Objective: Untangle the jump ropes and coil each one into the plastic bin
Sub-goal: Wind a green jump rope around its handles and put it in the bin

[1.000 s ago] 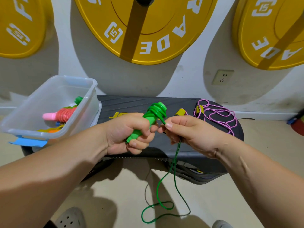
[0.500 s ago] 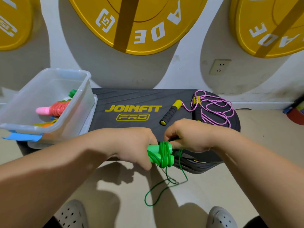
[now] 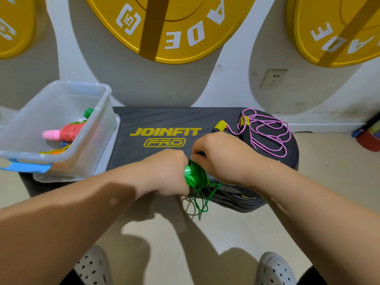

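Note:
My left hand [image 3: 166,173] grips the green jump rope's handles, and green cord is wound in tight coils [image 3: 195,174] around their end. My right hand [image 3: 222,159] pinches the green cord right beside the coils. A short tail of loose green cord [image 3: 200,204] dangles below over the floor. A pink braided jump rope [image 3: 267,132] with black and yellow handles lies loose on the right end of the black step platform [image 3: 144,120]. The clear plastic bin [image 3: 96,128] stands on the platform's left end, holding a pink-handled coiled rope [image 3: 65,131] and other coloured ropes.
Yellow weight plates [image 3: 181,23] lean against the white wall behind the platform. A wall socket [image 3: 272,78] sits low on the wall. My grey perforated shoes [image 3: 275,270] stand on the beige floor below. A red object [image 3: 368,138] lies at the far right.
Both hands dropped from above the platform to its front edge. More green cord has been wound on the handles, and the loose tail hanging to the floor has grown much shorter.

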